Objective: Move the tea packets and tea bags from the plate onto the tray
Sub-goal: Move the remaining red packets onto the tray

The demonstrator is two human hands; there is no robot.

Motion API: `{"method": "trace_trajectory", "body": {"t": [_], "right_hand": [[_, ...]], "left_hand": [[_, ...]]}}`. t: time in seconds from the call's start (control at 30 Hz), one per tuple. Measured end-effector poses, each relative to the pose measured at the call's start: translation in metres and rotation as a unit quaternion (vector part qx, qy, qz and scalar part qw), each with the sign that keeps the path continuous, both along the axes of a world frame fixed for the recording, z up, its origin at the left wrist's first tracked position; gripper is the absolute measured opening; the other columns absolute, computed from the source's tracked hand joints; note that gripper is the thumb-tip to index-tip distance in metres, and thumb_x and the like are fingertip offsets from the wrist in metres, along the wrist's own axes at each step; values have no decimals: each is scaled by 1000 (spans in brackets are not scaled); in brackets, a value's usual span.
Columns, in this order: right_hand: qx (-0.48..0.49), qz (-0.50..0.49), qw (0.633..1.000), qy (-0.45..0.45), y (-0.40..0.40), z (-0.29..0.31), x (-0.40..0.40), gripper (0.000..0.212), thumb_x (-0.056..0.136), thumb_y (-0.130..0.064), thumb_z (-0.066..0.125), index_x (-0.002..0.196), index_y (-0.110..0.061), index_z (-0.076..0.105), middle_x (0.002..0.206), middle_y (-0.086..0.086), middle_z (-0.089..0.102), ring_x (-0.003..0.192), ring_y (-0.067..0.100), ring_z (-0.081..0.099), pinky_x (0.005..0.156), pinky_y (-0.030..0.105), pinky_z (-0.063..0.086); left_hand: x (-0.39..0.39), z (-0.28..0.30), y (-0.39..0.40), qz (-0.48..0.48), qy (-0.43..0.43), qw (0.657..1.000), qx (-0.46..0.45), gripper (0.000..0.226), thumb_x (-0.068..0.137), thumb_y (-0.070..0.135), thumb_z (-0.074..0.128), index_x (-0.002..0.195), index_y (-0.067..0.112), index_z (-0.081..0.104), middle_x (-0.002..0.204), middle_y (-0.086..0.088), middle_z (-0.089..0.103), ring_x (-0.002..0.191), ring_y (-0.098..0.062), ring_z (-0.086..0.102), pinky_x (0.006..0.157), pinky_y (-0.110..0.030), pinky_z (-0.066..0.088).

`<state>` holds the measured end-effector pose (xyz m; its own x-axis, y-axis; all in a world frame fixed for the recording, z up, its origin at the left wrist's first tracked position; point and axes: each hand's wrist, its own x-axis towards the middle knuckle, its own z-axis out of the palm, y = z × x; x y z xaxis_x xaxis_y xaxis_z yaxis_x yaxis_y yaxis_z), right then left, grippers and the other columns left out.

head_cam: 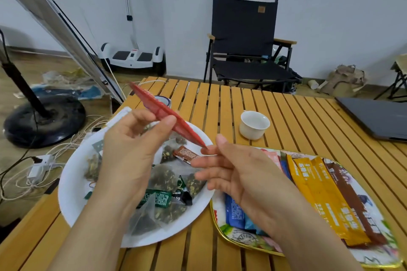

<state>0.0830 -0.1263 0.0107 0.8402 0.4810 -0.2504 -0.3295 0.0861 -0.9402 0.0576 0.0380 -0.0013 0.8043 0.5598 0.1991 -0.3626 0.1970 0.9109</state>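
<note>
My left hand (132, 152) holds a long red tea packet (154, 105) between thumb and fingers, lifted above the white plate (70, 182). The packet's lower tip reaches my right hand (233, 171), whose fingers are relaxed and touch that tip; whether they pinch it I cannot tell. On the plate lie several mesh tea bags (163, 176), a brown packet (186, 154) and green packets (161, 199). The patterned tray (242, 237) to the right carries yellow (319, 196), brown (350, 193) and blue (234, 211) packets.
A white cup (254, 124) stands on the slatted wooden table (286, 116) behind the tray. A closed laptop (374, 116) lies at the far right. A black folding chair (244, 39) stands behind the table; cables and a fan base (44, 121) are on the floor left.
</note>
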Motion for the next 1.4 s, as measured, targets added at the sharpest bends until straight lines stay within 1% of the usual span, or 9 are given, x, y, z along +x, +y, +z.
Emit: {"method": "trace_trajectory", "body": {"t": [0.13, 0.2, 0.3, 0.47, 0.6, 0.7, 0.83, 1.07, 1.4], "right_hand": [[37, 19, 997, 64, -21, 6, 4, 22, 84, -6, 62, 101, 5, 65, 74, 14, 68, 55, 13, 61, 49, 17, 52], [18, -23, 997, 78, -37, 9, 7, 28, 77, -3, 65, 103, 7, 64, 69, 13, 65, 50, 11, 58, 44, 16, 49], [-52, -132, 989, 50, -68, 16, 8, 17, 78, 1, 65, 95, 3, 62, 67, 16, 68, 48, 13, 61, 41, 17, 49], [-249, -269, 928, -65, -108, 25, 0, 9, 86, -2, 62, 86, -6, 55, 69, 14, 72, 51, 16, 67, 45, 26, 47], [-379, -232, 890, -105, -111, 26, -2, 15, 84, -9, 67, 89, -13, 53, 68, 9, 71, 52, 16, 68, 50, 30, 50], [-492, -175, 844, -125, -107, 17, -1, 14, 81, -17, 70, 75, -9, 59, 66, 7, 70, 61, 21, 68, 61, 37, 57], [-574, -112, 804, -108, -106, 7, 3, 26, 80, -26, 71, 82, -1, 65, 77, 10, 69, 73, 21, 65, 61, 31, 52], [-540, -142, 814, -164, -106, -5, 13, 20, 81, -30, 72, 90, -21, 56, 80, -5, 51, 62, 3, 47, 44, 17, 32], [-582, -90, 800, -114, -105, -5, 15, 33, 74, -21, 79, 96, -22, 55, 102, 5, 62, 93, 21, 61, 70, 31, 52]], "left_hand": [[1, 1, -22, -96, 12, 994, 45, 23, 65, 11, 80, 74, 21, 61, 93, -6, 73, 92, -23, 70, 82, -36, 55], [1, 0, -29, -109, 55, 986, 117, 19, 72, 9, 75, 83, 17, 62, 97, -1, 73, 94, -16, 70, 81, -33, 56], [1, -5, -34, -119, 112, 958, 238, 25, 79, 7, 70, 88, 30, 66, 104, 14, 70, 101, 0, 64, 79, -24, 56], [0, -13, -55, -102, 141, 881, 439, 24, 84, 23, 65, 93, 44, 59, 106, 26, 57, 92, 9, 56, 69, -9, 45], [-3, -16, -85, -185, 91, 809, 551, 19, 88, 34, 58, 104, 44, 54, 113, 30, 46, 111, 10, 42, 96, -16, 37], [-3, -20, -100, -218, 85, 777, 584, 23, 90, 41, 53, 112, 44, 51, 116, 30, 41, 115, 9, 36, 103, -23, 33], [-3, -25, -104, -224, 89, 756, 609, 30, 90, 50, 47, 120, 46, 46, 119, 30, 37, 115, 9, 32, 103, -21, 30], [-1, -29, -108, -219, 88, 727, 645, 35, 90, 53, 44, 125, 45, 44, 123, 30, 33, 113, 9, 29, 99, -17, 25], [0, -33, -108, -224, 92, 724, 646, 35, 90, 52, 45, 125, 45, 44, 123, 29, 34, 115, 7, 31, 101, -18, 28]]}}
